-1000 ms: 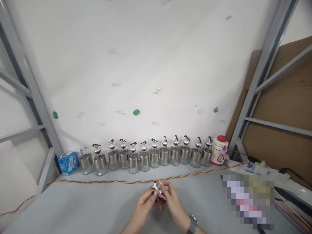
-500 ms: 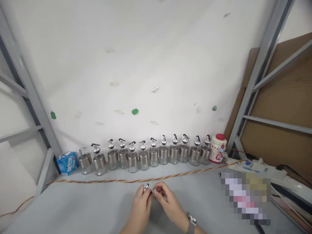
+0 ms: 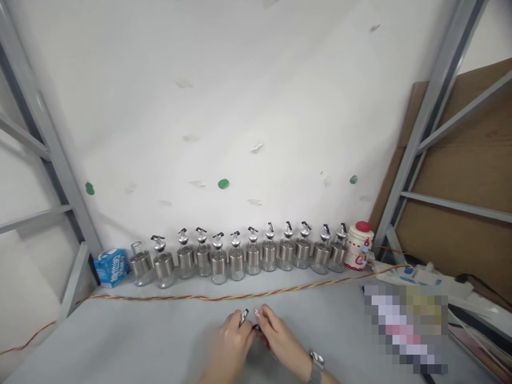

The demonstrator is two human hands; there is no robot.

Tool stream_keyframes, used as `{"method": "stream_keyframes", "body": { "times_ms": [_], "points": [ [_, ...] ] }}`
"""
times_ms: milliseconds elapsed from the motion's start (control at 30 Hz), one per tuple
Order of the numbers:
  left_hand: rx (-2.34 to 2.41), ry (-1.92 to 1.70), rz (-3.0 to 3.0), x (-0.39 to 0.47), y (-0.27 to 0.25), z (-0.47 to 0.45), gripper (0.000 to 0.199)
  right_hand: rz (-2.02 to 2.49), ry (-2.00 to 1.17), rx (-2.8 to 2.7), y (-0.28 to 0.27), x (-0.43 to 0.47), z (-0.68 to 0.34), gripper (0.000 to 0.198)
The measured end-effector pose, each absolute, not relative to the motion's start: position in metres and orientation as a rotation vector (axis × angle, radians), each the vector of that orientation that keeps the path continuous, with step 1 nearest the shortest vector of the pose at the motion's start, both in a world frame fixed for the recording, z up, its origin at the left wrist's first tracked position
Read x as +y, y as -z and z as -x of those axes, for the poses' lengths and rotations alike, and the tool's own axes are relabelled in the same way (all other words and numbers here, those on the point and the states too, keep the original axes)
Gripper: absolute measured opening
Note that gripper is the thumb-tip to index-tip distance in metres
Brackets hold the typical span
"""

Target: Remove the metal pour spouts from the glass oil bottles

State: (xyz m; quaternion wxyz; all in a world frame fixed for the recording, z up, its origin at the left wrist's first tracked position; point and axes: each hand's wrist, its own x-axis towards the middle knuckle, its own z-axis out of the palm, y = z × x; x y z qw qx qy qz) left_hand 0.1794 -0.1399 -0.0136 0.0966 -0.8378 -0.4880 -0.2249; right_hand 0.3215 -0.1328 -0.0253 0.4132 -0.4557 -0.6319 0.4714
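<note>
Low in the middle of the view, my left hand (image 3: 232, 342) is closed around a small pour spout (image 3: 244, 317). Its silver body and black tip poke up between thumb and fingers. My right hand (image 3: 282, 338), with a watch on the wrist, meets it from the right, its fingers bent at a small black part of the spout. Fingers hide most of the piece. Behind them stand several glass bottles (image 3: 218, 261) with steel sleeves, nearly all topped by matching silver-and-black spouts. The leftmost bottle (image 3: 141, 266) has a bare glass neck.
A red-and-yellow twisted cord (image 3: 192, 297) crosses the grey table (image 3: 132, 336) in front of the bottles. At the row's left end is a blue carton (image 3: 111, 268), at its right a white-and-red jar (image 3: 357, 248). Power strips (image 3: 424, 277) and a blurred-out item (image 3: 400, 330) lie farther right.
The spout in my left hand has tipped and shows more of its silver body. My right thumb has lifted and straightened, and a black part now shows between the hands.
</note>
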Motion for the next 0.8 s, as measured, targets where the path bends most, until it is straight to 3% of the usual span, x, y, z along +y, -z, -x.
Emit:
{"method": "stream_keyframes", "body": {
  "times_ms": [200, 533, 800],
  "points": [
    [-1.657, 0.739, 2.664, -0.142, 0.014, -0.181, 0.019, 1.005, -1.385, -1.589, 0.018, -0.133, -0.323, 0.037],
    [-2.125, 1.567, 3.13, -0.133, 0.013, -0.183, 0.014, 1.017, -1.427, -1.534, 0.026, -0.127, -0.329, 0.037],
    [-2.188, 1.617, 3.037, -0.129, 0.012, -0.18, 0.015, 1.04, -1.472, -1.594, 0.029, -0.125, -0.333, 0.038]
  ]
}}
